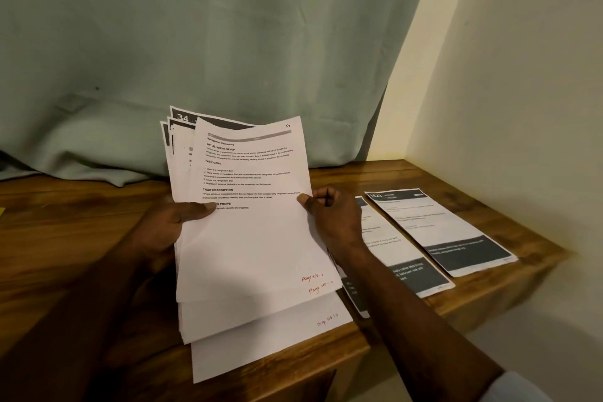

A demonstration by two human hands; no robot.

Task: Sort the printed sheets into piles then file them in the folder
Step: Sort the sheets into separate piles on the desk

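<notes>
Left hand (pixel 169 225) grips the fanned stack's (pixel 248 254) left edge; right hand (pixel 329 215) pinches its top sheet (pixel 254 173). Two piles (pixel 456 232) lie on the worktop (pixel 65 222) right of it; most sorting and filing remain.

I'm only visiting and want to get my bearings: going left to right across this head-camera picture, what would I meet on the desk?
From the left: left hand → held stack of printed sheets → right hand → first flat sheet → second flat sheet, closest to the wall.
</notes>
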